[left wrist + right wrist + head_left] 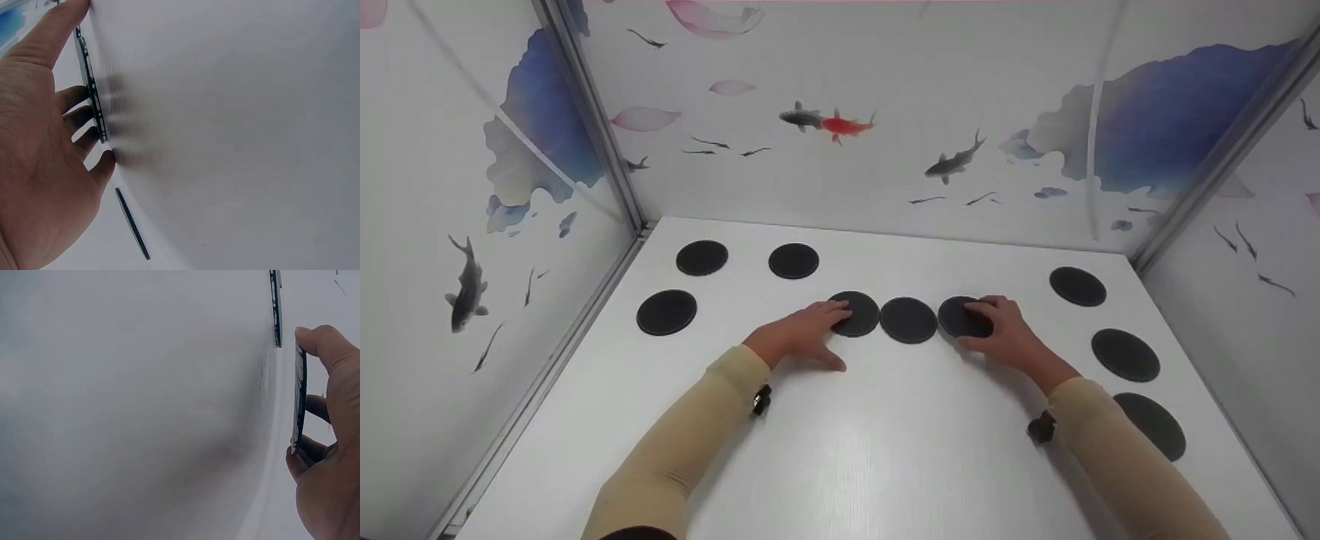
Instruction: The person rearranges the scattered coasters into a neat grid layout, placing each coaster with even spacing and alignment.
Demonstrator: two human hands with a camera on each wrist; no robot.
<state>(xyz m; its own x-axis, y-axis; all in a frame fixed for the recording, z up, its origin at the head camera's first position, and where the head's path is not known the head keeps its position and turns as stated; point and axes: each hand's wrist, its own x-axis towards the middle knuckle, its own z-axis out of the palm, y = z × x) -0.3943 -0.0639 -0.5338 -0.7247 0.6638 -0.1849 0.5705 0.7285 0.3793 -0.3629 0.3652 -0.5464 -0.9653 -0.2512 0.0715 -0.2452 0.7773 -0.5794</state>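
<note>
Three flat black round discs form a row in the middle of the head view. On the left disc rest the fingertips of my left hand, its thumb spread apart toward the white table. The middle disc lies between the two others, untouched by either hand. My right hand holds the right disc by its edge between thumb and fingers. In the right wrist view this disc looks tilted and slightly raised, with a pale underside.
More black discs lie at the sides: a back-left disc, one beside it, a left disc, and right-hand discs, the nearest partly behind my right sleeve. Printed walls border the white table.
</note>
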